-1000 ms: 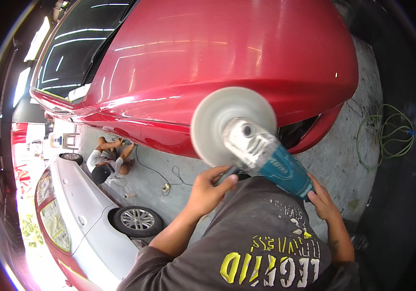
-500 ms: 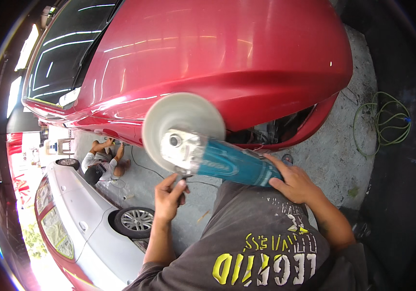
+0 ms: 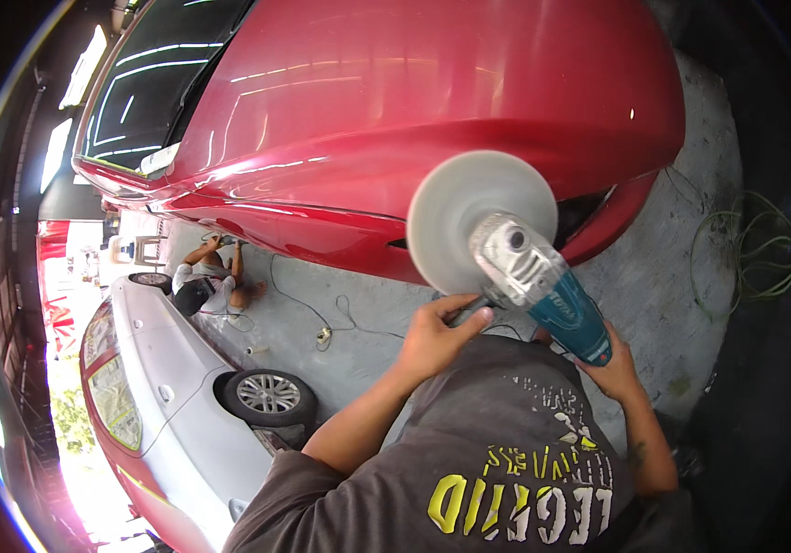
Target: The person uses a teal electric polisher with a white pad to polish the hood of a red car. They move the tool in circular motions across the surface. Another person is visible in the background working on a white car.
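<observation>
A teal power polisher [image 3: 569,311] with a metal head is in front of me, tilted with its back end down to the right. My left hand [image 3: 440,339] wraps around the black side handle beside its head. Around the rear of the body my right hand [image 3: 619,367] is closed. The round white pad [image 3: 455,207] overlaps the front side edge of a red car [image 3: 368,111] in view; I cannot tell whether they touch. It partly hides the dark headlight opening [image 3: 584,217] near the car's front corner.
A co-worker [image 3: 200,288] crouches at the left beside the red car, hands near its side. A silver-grey car [image 3: 170,405] with masked windows stands at lower left. A cord [image 3: 368,327] crosses the grey floor; a coiled green hose [image 3: 746,267] lies at right.
The polisher has moved right and swung round, its pad now farther right and its rear end lower. Both hands have moved with it, still gripping. My view has shifted slightly.
</observation>
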A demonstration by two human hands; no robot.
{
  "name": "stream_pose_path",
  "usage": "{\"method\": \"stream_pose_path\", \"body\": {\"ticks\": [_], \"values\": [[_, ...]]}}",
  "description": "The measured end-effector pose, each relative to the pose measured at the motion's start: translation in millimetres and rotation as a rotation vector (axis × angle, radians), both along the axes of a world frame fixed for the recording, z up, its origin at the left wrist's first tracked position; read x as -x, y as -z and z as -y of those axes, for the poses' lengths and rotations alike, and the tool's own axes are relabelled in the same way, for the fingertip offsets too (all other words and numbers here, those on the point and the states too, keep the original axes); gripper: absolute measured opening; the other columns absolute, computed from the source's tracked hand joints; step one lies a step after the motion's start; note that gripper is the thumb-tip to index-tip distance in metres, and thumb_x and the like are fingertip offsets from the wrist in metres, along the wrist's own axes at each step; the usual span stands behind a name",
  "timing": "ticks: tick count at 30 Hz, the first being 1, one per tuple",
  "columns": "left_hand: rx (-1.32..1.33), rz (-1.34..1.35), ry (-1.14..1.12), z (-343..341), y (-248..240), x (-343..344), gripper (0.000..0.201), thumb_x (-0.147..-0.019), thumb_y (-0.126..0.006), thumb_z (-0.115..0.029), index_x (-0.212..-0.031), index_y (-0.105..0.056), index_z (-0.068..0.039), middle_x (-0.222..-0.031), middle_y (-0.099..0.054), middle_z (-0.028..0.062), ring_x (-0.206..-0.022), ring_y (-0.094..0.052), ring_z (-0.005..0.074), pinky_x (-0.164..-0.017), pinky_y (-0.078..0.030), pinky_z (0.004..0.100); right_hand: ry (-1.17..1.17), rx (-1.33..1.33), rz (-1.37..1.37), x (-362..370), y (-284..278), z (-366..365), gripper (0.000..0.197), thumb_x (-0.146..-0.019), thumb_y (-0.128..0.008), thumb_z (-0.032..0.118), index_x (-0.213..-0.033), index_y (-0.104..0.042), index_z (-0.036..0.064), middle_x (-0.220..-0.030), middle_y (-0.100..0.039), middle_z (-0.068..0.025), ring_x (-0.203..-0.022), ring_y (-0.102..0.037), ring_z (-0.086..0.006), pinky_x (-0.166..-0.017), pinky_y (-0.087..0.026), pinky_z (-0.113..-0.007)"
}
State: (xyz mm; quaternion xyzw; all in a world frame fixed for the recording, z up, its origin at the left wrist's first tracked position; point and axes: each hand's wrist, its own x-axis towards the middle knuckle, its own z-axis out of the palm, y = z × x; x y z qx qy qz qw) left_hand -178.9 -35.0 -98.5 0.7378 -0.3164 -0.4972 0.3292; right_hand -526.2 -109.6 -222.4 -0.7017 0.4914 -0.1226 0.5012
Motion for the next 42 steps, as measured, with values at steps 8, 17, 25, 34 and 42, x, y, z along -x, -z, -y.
{"method": "stream_pose_path", "body": {"ticks": [8, 17, 25, 34, 42], "values": [[-0.008, -0.067, -0.220, -70.3, -8.6, -100.1, 0.031, -0.102, -0.071, -0.034, -0.098, -0.074, -0.004, -0.074, -0.069, 0.0033, -0.050, -0.055, 0.0088, -0.045, -0.036, 0.0245, -0.178, -0.001, -0.137, -111.5, -72.2, -5.0, 0.085, -0.081, -0.085, 0.036, -0.155, -0.048, 0.0184, -0.114, -0.075, -0.0245, -0.105, -0.072, -0.0475, -0.093, -0.057, -0.051], [0.184, -0.069, -0.229, -133.0, -4.3, -238.5, 0.028, -0.104, -0.067, -0.027, -0.093, -0.071, -0.002, -0.073, -0.067, 0.0061, -0.050, -0.053, 0.0099, -0.046, -0.037, 0.0242, -0.311, 0.029, -0.185, -238.0, -116.4, -37.8, 0.082, -0.087, -0.075, 0.041, -0.159, -0.041, 0.0233, -0.109, -0.076, -0.0242, -0.101, -0.072, -0.0460, -0.091, -0.055, -0.056], [0.091, -0.044, -0.114, -110.2, 2.0, -194.0, 0.029, -0.102, -0.073, -0.024, -0.117, -0.075, 0.001, -0.075, -0.069, 0.0039, -0.054, -0.055, 0.0070, -0.048, -0.042, 0.0239, -0.128, 0.070, -0.129, -191.0, -67.4, -53.1, 0.077, -0.083, -0.080, 0.039, -0.152, -0.052, 0.0198, -0.110, -0.077, -0.0215, -0.104, -0.073, -0.0438, -0.090, -0.057, -0.051], [0.148, -0.015, 0.055, -60.3, 36.0, -91.4, 0.042, -0.099, -0.078, -0.023, -0.128, -0.071, 0.006, -0.085, -0.073, 0.0059, -0.063, -0.060, 0.0072, -0.053, -0.046, 0.0238, 0.077, 0.111, -0.049, -86.4, 26.6, -60.5, 0.075, -0.078, -0.084, 0.028, -0.146, -0.057, 0.0147, -0.116, -0.075, -0.0247, -0.109, -0.072, -0.0444, -0.095, -0.057, -0.049], [0.160, 0.116, -0.061, -107.7, 12.7, -176.3, 0.028, -0.105, -0.066, -0.027, -0.096, -0.071, -0.001, -0.075, -0.068, 0.0044, -0.052, -0.055, 0.0075, -0.047, -0.039, 0.0234, -0.093, 0.051, -0.032, -179.7, -18.5, -46.4, 0.077, -0.079, -0.080, 0.038, -0.149, -0.054, 0.0220, -0.110, -0.076, -0.0224, -0.103, -0.072, -0.0443, -0.093, -0.056, -0.053]]}}
